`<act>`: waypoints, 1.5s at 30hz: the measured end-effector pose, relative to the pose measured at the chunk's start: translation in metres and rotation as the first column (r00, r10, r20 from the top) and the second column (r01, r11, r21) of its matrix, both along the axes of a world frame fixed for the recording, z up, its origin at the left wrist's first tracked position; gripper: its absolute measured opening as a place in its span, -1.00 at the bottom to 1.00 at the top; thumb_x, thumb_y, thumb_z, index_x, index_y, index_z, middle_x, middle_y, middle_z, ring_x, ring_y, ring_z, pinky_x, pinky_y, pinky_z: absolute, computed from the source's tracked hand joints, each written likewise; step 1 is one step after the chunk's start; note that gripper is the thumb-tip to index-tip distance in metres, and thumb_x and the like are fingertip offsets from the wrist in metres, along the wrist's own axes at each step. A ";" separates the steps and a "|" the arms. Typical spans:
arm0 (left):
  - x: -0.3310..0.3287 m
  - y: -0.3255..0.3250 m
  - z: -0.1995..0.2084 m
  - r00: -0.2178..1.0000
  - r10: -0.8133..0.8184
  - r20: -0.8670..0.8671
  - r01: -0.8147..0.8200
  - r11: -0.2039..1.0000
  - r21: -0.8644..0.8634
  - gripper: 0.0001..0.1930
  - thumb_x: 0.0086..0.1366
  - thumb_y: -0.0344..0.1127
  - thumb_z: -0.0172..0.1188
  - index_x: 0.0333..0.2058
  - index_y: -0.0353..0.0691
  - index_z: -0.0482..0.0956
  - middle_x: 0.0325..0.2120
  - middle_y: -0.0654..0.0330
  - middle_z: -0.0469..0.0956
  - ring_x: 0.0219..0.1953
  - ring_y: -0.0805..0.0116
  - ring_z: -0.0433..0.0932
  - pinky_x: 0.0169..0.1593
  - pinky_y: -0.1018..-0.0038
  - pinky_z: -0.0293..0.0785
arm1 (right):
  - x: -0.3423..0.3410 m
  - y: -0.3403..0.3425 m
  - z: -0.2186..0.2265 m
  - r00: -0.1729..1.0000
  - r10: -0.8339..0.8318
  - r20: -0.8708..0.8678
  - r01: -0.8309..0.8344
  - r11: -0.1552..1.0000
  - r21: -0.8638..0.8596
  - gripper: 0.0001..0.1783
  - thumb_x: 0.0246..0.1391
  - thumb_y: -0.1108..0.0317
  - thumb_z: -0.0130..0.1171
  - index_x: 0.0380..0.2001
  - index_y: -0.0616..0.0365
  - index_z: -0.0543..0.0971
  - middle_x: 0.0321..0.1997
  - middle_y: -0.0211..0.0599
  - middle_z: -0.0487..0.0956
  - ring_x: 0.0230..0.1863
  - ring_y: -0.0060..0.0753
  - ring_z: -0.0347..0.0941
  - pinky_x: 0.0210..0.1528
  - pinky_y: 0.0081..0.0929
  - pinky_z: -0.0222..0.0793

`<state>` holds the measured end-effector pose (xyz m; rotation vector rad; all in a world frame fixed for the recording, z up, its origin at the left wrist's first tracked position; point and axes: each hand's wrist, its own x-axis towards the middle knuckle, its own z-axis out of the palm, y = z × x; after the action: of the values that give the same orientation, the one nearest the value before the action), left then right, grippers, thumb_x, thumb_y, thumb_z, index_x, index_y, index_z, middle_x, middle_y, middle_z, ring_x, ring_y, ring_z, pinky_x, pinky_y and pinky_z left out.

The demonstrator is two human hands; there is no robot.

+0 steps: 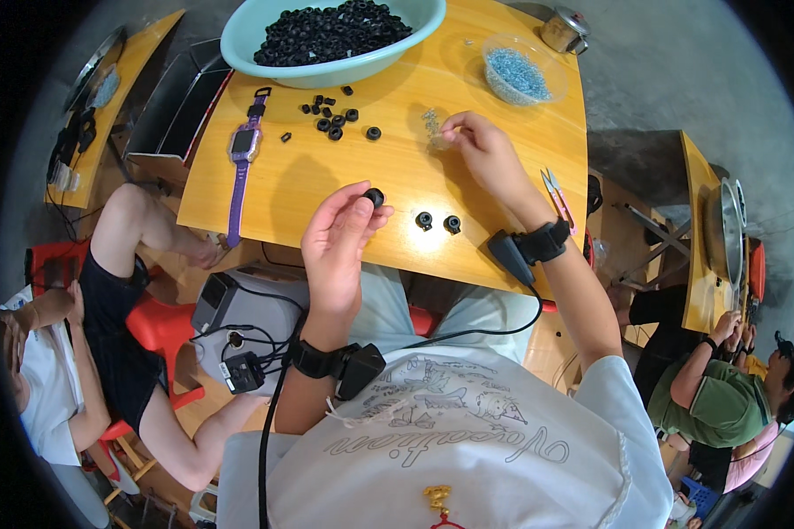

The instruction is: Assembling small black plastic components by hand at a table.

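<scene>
My left hand is closed over the table's near edge. Its thumb and fingertips grip a small round black part. Out over the table, my right hand has thumb and forefinger pinched together beside a little heap of small shiny pieces. What sits between those fingertips is too small to make out. Two black parts with a knob on one side stand side by side between my hands. Farther left lies a loose group of round and smaller black pieces.
A pale green basin heaped with black parts and a clear bowl of bluish bits stand at the back. A metal mug, pink-handled snips and a purple watch edge the table. Other people sit at both sides.
</scene>
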<state>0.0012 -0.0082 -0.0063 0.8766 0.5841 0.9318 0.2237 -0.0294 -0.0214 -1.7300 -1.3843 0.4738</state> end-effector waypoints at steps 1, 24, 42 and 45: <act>0.000 -0.001 0.002 1.000 -0.009 -0.011 0.009 1.000 -0.003 -0.75 0.23 -0.41 -0.01 -0.14 -0.38 0.37 -0.30 0.15 0.45 -0.26 0.41 0.47 -0.12 0.57 0.41 | 0.002 -0.001 0.002 0.980 -0.028 -0.196 0.032 0.999 0.016 -0.85 0.05 0.35 -0.01 -0.35 0.20 0.43 -0.40 -0.29 0.43 -0.39 -0.38 0.33 -0.29 -0.50 0.25; 0.007 -0.007 -0.004 0.995 -0.065 -0.078 0.067 0.997 0.026 -0.74 0.24 -0.34 -0.01 -0.14 -0.35 0.37 -0.33 0.16 0.47 -0.28 0.44 0.47 -0.17 0.58 0.40 | 0.005 0.001 0.007 0.968 -0.223 -0.111 0.208 0.969 -0.134 -0.66 -0.02 0.14 0.12 -0.49 0.28 0.49 -0.65 -0.37 0.38 -0.59 -0.53 0.24 -0.52 -0.56 0.18; 0.006 -0.003 -0.010 0.994 -0.039 -0.100 0.040 0.999 0.015 -0.75 0.25 -0.33 -0.03 -0.15 -0.33 0.38 -0.34 0.18 0.47 -0.29 0.47 0.46 -0.19 0.57 0.38 | -0.011 0.006 0.016 0.901 -0.025 0.432 0.063 0.995 -0.073 -0.81 -0.13 0.23 0.14 -0.46 0.11 0.53 -0.55 -0.13 0.50 -0.47 -0.12 0.43 -0.44 -0.33 0.32; 0.009 -0.005 -0.009 0.996 -0.051 -0.074 0.053 0.998 0.028 -0.75 0.25 -0.33 -0.02 -0.15 -0.33 0.38 -0.34 0.18 0.47 -0.30 0.47 0.46 -0.19 0.58 0.38 | -0.016 0.013 0.007 0.858 -0.018 0.514 0.037 0.999 -0.029 -0.81 -0.16 0.22 0.15 -0.53 0.11 0.50 -0.57 -0.16 0.49 -0.47 -0.11 0.44 -0.44 -0.27 0.33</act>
<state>0.0106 -0.0136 -0.0151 0.9518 0.6086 0.8663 0.2075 -0.0168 -0.0144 -1.9936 -1.7217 0.0072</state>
